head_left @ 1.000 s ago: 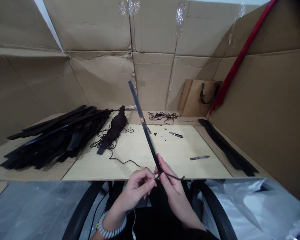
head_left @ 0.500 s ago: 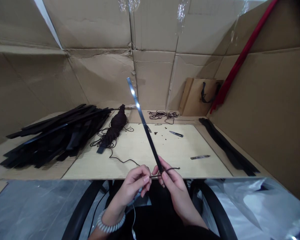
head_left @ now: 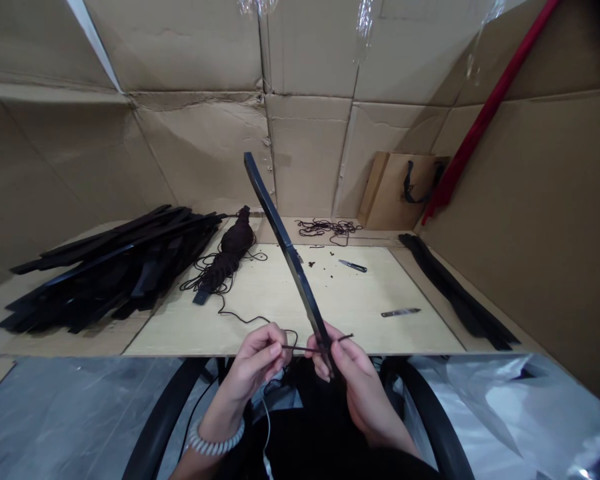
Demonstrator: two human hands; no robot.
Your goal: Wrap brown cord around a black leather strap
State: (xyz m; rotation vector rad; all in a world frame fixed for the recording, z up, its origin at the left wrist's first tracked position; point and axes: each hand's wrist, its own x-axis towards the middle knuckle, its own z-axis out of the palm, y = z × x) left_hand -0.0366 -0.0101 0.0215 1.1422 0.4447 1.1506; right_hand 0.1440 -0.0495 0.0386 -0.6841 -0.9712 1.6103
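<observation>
My right hand is closed around the lower end of a long, slightly curved black strip, which slants up and away to the left over the table. Under the right thumb, a dark cord crosses the strip, and its short free end sticks out to the right. My left hand pinches that cord a little left of the strip, with the stretch between the hands pulled straight. From the left hand the cord runs back over the board toward a wound dark cord bundle. The strip's lowest end is partly hidden by my fingers.
Many black strips are piled at the left. On the pale board lie a folding knife, a small blade and dark scraps. Tangled cord and a paper bag are behind; black strips lie right.
My left hand has moved left and slightly down, drawing out more cord between the hands. The strip has turned in my right hand, showing its edge, and its upper end shifted left.
</observation>
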